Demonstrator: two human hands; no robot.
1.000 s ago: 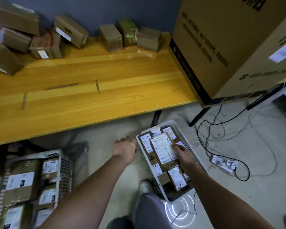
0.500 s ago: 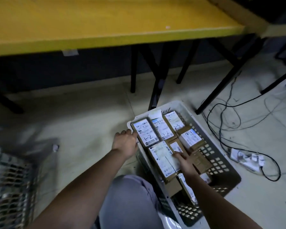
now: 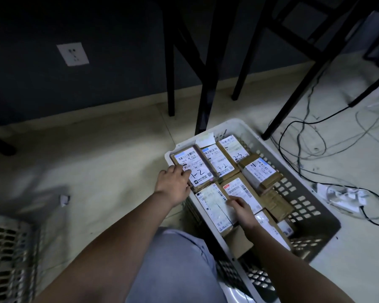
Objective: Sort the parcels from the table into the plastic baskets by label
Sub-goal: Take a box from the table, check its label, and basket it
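A white perforated plastic basket (image 3: 245, 127) stands on the pale tiled floor (image 3: 109, 154), under the black metal table legs (image 3: 208, 84), and is packed with flat brown cardboard parcels bearing white printed labels. At its far left corner lies the parcel hand-marked "1-2" (image 3: 192, 166); just beside it to the right lies the parcel hand-marked "3-2" (image 3: 219, 160), and beyond that one the parcel marked "2-3" (image 3: 234, 147). The left hand (image 3: 173, 182) reaches to the basket's left rim, its fingers extended and close together, with the tips touching the left edge of the "1-2" parcel; whether they press it or only rest there cannot be told. The right hand (image 3: 241, 209) is inside the basket, its fingers curled on the near pair of parcels: the long white-labelled parcel (image 3: 212, 204) on the left and the red-tagged labelled parcel (image 3: 239, 190) to its right. The fingertips sit at the seam between the two; whether they pinch an edge cannot be told. A second, grey mesh basket (image 3: 9, 248) shows blurred at the lower left. Black and white cables (image 3: 315, 136) lie tangled on the floor to the right, and a white wall socket (image 3: 73, 54) sits on the dark wall
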